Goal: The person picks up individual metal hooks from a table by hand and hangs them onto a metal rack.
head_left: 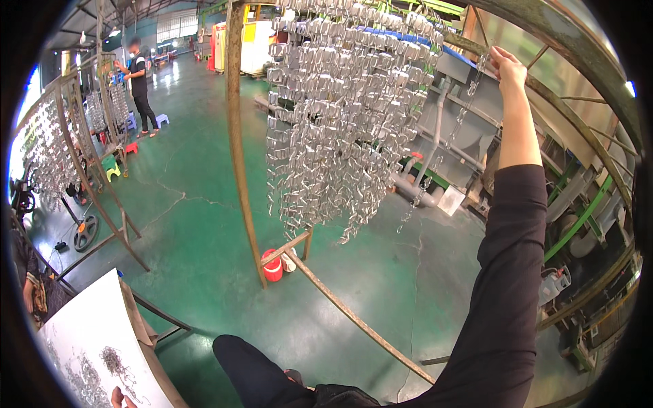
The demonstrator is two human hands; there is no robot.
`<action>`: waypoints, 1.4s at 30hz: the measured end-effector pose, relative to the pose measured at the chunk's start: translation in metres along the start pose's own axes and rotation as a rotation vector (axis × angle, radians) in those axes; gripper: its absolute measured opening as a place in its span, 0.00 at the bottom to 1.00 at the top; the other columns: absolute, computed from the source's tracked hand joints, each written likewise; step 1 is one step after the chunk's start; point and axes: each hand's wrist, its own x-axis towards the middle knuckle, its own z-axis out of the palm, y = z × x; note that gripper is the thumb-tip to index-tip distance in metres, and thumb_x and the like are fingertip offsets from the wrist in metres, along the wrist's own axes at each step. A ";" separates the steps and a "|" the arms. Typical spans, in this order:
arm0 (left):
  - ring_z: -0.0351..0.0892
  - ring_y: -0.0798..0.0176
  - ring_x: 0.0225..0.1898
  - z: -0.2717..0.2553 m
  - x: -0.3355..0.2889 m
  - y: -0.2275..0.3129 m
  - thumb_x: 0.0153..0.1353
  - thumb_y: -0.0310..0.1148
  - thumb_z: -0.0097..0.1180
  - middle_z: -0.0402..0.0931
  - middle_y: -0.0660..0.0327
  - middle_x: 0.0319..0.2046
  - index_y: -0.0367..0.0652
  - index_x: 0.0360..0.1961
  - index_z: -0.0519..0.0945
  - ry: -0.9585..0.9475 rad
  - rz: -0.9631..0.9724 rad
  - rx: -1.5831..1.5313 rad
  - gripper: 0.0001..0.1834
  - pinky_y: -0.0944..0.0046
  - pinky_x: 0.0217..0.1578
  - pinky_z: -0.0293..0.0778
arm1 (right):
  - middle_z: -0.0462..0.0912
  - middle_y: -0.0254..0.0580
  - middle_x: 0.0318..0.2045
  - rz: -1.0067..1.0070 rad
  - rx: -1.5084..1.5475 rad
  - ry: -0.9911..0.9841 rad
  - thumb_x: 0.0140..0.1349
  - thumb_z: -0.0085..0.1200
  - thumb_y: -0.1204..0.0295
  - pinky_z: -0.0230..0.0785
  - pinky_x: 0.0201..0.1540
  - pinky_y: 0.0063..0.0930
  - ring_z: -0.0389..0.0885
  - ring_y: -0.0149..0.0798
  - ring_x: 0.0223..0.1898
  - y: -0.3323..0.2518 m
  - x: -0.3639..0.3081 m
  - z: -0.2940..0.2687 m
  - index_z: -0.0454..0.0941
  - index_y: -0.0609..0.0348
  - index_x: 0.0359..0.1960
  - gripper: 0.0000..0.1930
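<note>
High at the right, my right hand (509, 66) is closed in a pinch at the upper end of a single hanging strand of linked metal pieces (457, 126). The strand drops toward the floor, beside a dense curtain of similar strands of small silvery metal parts (347, 115) hanging from a rack. At the lower left edge, fingertips of what looks like my left hand (122, 398) show over a white tabletop (92, 313). Close to them lies a tangled bunch of thin metal hooks (114, 360), with more small metal pieces (80, 377) scattered alongside. The rest of that hand is out of frame.
The rusty rack frame has an upright (235, 136) and a low bar (354, 313) crossing before me. A red bucket (272, 265) stands at its foot. Other loaded racks (51, 143) and a standing person (138, 85) are at left; pipes and machinery (435, 136) line the right.
</note>
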 end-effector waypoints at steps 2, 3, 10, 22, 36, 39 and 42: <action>0.76 0.62 0.42 -0.006 -0.003 -0.010 0.63 0.33 0.52 0.78 0.55 0.45 0.39 0.50 0.77 0.019 -0.020 0.012 0.15 0.66 0.40 0.72 | 0.83 0.27 0.28 -0.030 -0.027 0.037 0.53 0.65 0.68 0.60 0.22 0.13 0.75 0.20 0.27 0.002 0.004 0.006 0.84 0.54 0.39 0.12; 0.76 0.62 0.42 -0.007 -0.004 -0.010 0.63 0.33 0.52 0.78 0.55 0.45 0.39 0.50 0.77 0.023 -0.031 0.014 0.15 0.66 0.40 0.72 | 0.83 0.27 0.28 -0.035 -0.049 0.031 0.52 0.65 0.68 0.60 0.22 0.13 0.75 0.20 0.26 0.004 0.010 0.007 0.84 0.54 0.39 0.12; 0.76 0.60 0.43 -0.015 -0.014 -0.001 0.63 0.34 0.53 0.78 0.56 0.45 0.40 0.49 0.77 0.032 -0.055 0.121 0.15 0.61 0.41 0.72 | 0.82 0.30 0.23 -0.046 -0.147 0.032 0.50 0.67 0.70 0.68 0.23 0.15 0.76 0.21 0.23 0.013 0.016 0.014 0.85 0.55 0.33 0.09; 0.77 0.60 0.42 -0.023 -0.016 -0.031 0.62 0.32 0.55 0.79 0.54 0.42 0.39 0.46 0.79 0.059 -0.064 0.126 0.13 0.60 0.42 0.72 | 0.75 0.28 0.23 0.074 -0.102 -0.004 0.50 0.68 0.62 0.53 0.16 0.12 0.61 0.19 0.16 0.008 -0.008 -0.014 0.82 0.54 0.44 0.20; 0.78 0.58 0.42 -0.043 -0.012 -0.082 0.62 0.35 0.55 0.80 0.52 0.41 0.37 0.44 0.80 0.041 -0.067 0.111 0.14 0.60 0.45 0.72 | 0.78 0.40 0.18 0.264 -0.719 -0.104 0.54 0.55 0.59 0.68 0.29 0.36 0.76 0.39 0.22 0.352 -0.188 -0.138 0.79 0.57 0.24 0.13; 0.78 0.57 0.42 -0.057 -0.010 -0.084 0.62 0.35 0.55 0.80 0.52 0.41 0.37 0.44 0.80 0.055 -0.043 0.166 0.14 0.60 0.45 0.72 | 0.79 0.37 0.18 0.650 -0.641 -0.157 0.54 0.59 0.65 0.65 0.15 0.29 0.75 0.34 0.15 0.369 -0.312 -0.121 0.79 0.56 0.27 0.08; 0.78 0.56 0.42 -0.057 -0.006 -0.082 0.62 0.35 0.55 0.80 0.52 0.41 0.37 0.44 0.80 0.034 -0.040 0.186 0.15 0.60 0.46 0.72 | 0.82 0.35 0.26 0.715 -0.588 -0.194 0.53 0.63 0.70 0.62 0.14 0.23 0.76 0.27 0.21 0.362 -0.376 -0.104 0.81 0.54 0.41 0.12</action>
